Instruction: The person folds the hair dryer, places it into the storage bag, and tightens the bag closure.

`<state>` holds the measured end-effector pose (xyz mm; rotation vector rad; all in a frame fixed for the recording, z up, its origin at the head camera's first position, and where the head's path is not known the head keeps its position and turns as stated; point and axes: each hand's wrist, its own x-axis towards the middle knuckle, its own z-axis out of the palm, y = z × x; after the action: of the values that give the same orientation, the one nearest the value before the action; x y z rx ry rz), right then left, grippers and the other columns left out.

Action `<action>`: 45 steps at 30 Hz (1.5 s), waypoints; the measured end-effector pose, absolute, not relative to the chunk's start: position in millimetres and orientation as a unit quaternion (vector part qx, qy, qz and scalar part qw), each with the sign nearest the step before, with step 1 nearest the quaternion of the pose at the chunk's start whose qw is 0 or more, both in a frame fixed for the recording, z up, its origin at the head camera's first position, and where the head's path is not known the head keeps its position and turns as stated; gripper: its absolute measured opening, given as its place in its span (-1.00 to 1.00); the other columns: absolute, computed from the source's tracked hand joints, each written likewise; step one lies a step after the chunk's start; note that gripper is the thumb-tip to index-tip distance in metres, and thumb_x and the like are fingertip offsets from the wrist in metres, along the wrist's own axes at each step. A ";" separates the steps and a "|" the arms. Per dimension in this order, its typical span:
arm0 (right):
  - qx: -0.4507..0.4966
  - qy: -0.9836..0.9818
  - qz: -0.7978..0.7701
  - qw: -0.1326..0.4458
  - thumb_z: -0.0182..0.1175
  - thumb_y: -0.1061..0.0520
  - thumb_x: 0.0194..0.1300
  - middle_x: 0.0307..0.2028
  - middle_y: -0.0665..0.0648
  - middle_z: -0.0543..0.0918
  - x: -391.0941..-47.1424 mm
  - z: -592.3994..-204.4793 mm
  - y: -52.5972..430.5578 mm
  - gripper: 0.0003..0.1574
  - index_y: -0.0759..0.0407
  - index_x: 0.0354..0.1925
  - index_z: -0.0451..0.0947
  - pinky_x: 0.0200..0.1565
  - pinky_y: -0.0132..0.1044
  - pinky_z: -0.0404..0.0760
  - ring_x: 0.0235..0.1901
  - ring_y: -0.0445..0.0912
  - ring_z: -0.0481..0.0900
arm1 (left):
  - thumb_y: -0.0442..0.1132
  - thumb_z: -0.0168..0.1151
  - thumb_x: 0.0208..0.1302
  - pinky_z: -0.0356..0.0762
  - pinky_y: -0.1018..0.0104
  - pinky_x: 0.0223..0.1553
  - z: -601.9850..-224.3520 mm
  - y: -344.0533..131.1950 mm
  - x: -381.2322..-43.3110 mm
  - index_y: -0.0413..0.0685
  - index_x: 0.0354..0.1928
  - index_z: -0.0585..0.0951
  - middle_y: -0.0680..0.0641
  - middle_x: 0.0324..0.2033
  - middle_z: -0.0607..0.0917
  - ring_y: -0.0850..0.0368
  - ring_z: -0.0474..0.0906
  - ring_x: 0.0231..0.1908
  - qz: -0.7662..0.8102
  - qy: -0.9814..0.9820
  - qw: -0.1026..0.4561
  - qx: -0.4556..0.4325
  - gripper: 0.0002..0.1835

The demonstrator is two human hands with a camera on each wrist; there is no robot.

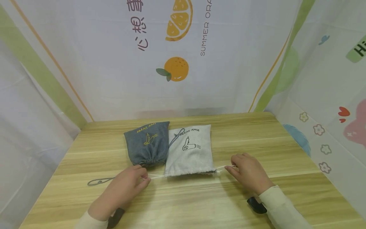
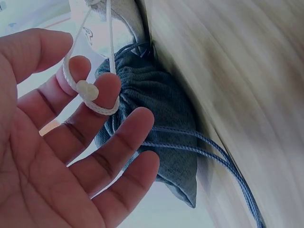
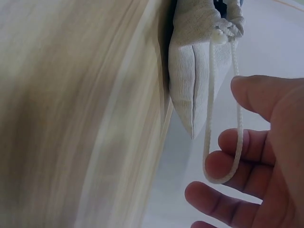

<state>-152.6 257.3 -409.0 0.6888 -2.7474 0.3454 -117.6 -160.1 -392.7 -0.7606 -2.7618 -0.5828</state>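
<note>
A light grey drawstring bag [image 1: 188, 152] printed "Hair Dryer" lies on the table, its mouth towards me and slightly gaping. White drawstring loops run out from both sides of that mouth. My left hand [image 1: 128, 183] holds the left white drawstring [image 2: 112, 42], its knotted loop hooked over the curled fingers. On the other side my right hand [image 1: 250, 171] holds the right white drawstring [image 3: 209, 118], the loop round its fingers and the thumb against it. Left of the grey bag, touching it, lies a dark blue drawstring bag [image 1: 148, 143] with its mouth gathered.
The blue bag's cord [image 1: 100, 181] trails left across the wooden table [image 1: 243, 136], near my left forearm. Another blue cord loop [image 1: 177, 136] lies over the grey bag. A printed white curtain [image 1: 228, 79] hangs behind the table and at its sides.
</note>
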 end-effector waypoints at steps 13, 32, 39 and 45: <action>0.216 -0.958 0.091 0.168 0.38 -0.15 0.20 -0.63 -0.17 0.40 -153.4 -405.3 267.4 -0.49 -0.03 -0.59 0.29 -0.48 -0.28 0.35 -0.55 -0.19 0.33 | -0.18 0.31 0.28 0.33 0.37 -0.53 -388.3 -165.7 -116.1 0.23 -0.53 0.44 0.24 -0.61 0.38 0.33 0.26 -0.59 -0.217 -0.958 0.065 -0.177 -0.72; 0.194 -0.961 0.052 0.190 0.37 -0.20 0.19 -0.66 -0.13 0.41 -156.3 -402.2 280.0 -0.46 -0.01 -0.62 0.32 -0.53 -0.22 0.38 -0.57 -0.10 0.39 | -0.14 0.34 0.28 0.26 0.39 -0.58 -386.4 -176.9 -117.6 0.16 -0.50 0.41 0.22 -0.64 0.34 0.33 0.22 -0.63 -0.229 -0.959 0.079 -0.149 -0.71; 0.181 -0.964 0.053 0.190 0.36 -0.23 0.19 -0.68 -0.15 0.36 -157.9 -403.5 286.2 -0.44 -0.02 -0.63 0.29 -0.53 -0.20 0.35 -0.57 -0.09 0.38 | -0.14 0.35 0.27 0.26 0.39 -0.57 -389.1 -181.6 -117.6 0.17 -0.50 0.41 0.23 -0.63 0.36 0.33 0.22 -0.62 -0.229 -0.959 0.087 -0.145 -0.70; 0.165 -0.970 0.058 0.168 0.33 -0.24 0.22 -0.67 -0.15 0.37 -158.3 -402.6 290.4 -0.43 -0.03 -0.63 0.28 -0.52 -0.20 0.33 -0.60 -0.13 0.27 | -0.13 0.36 0.26 0.23 0.38 -0.56 -391.1 -185.8 -118.0 0.18 -0.51 0.37 0.23 -0.64 0.32 0.32 0.21 -0.61 -0.228 -0.959 0.094 -0.140 -0.68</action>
<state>-158.3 290.4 -402.6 0.4688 -2.7587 0.1637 -118.0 -185.8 -391.1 -0.4160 -2.8454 -0.6758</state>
